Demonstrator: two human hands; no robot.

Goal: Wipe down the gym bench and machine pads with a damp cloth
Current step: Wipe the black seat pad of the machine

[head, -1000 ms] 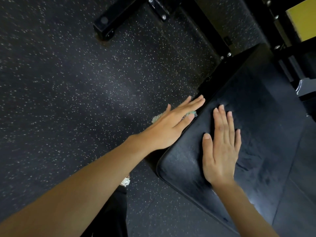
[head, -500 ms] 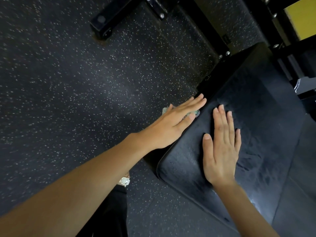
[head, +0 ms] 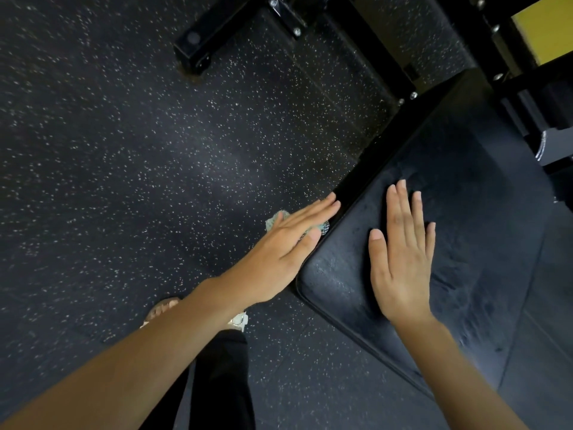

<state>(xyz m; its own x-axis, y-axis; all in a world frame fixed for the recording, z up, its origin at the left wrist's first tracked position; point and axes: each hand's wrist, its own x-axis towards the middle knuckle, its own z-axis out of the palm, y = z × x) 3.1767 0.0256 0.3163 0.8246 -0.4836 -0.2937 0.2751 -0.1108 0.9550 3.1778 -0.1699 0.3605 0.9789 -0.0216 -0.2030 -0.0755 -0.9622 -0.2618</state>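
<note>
The black pad point(head: 465, 212) is showing dull, smeared streaks across its top. The pale teal cloth point(head: 273, 223) is peeking out at the pad's left edge, mostly hidden and seemingly crumpled. The left hand point(head: 279, 252) is pressing it against that edge, fingers straight and close together. The right hand point(head: 400, 265) is lying flat on the pad's top, fingers straight, thumb spread.

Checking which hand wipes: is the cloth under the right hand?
No, the cloth shows under the left hand at the edge of the bench pad; the right hand lies flat on top.
</note>
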